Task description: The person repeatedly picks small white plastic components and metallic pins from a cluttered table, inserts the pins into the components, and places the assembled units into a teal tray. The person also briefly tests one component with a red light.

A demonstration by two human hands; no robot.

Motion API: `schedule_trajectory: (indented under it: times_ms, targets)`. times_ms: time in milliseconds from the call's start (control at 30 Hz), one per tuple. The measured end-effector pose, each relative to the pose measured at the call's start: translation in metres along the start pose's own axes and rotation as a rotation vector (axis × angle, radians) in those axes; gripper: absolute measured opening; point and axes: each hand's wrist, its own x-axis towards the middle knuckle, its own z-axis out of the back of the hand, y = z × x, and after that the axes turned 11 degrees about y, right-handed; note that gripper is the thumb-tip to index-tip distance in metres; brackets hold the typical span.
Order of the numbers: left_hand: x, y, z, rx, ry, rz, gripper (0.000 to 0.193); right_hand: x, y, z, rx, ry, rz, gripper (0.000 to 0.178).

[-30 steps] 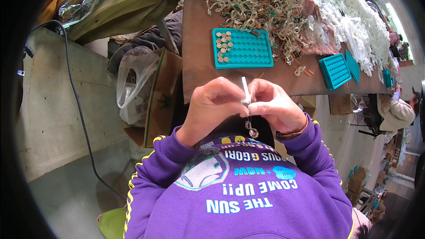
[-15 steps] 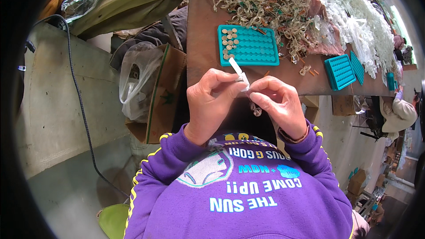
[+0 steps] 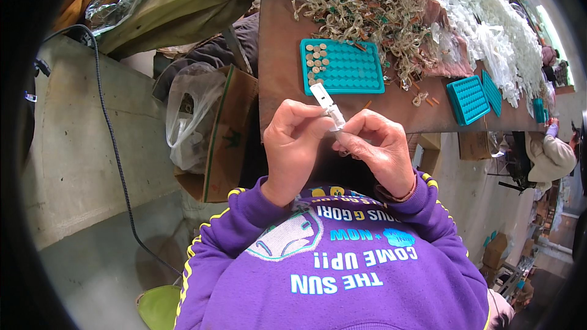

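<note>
Over the table's near edge, my left hand (image 3: 293, 146) pinches a small white plastic case (image 3: 322, 95) between thumb and fingertips. Its slim upper part, with a small dark slot, tilts up and to the left. My right hand (image 3: 380, 150) is closed at the lower end of the case, thumb against fingers. A bit of thin coiled cord shows under those fingers, mostly hidden. Just beyond the hands lies a teal tray (image 3: 361, 73) with rows of hollows. Several round, pale tan discs (image 3: 316, 61) sit in its left part.
A heap of coiled cords (image 3: 373, 9) covers the back of the brown table (image 3: 278, 55). White plastic parts (image 3: 495, 30) pile up at the right, near stacked teal trays (image 3: 469, 101). On the left stands a cardboard box (image 3: 223, 146) with a plastic bag (image 3: 194, 110). A person (image 3: 547, 156) is far right.
The white case has turned, so its slotted face now shows. My right hand has shifted slightly left and closer to the left hand. The coil hanging below it is now mostly hidden.
</note>
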Motion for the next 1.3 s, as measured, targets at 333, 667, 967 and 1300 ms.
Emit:
schedule_trajectory:
  times_ms: [333, 667, 967, 1300]
  targets:
    - [0.001, 0.004, 0.002, -0.363, 0.072, 0.166, 0.013, 0.008, -0.003, 0.003, 0.294, 0.063, -0.108, 0.008]
    - [0.0, 0.011, -0.001, -0.534, 0.022, 0.203, 0.013, 0.015, -0.021, -0.016, 0.124, -0.119, 0.074, 0.005]
    - [0.01, 0.005, 0.007, -0.514, 0.013, 0.081, 0.012, 0.02, -0.005, -0.004, 0.068, -0.091, 0.157, 0.02]
    - [0.023, 0.011, 0.018, -0.659, -0.018, 0.108, 0.013, 0.118, -0.005, 0.052, -1.079, -0.172, 0.485, 0.015]
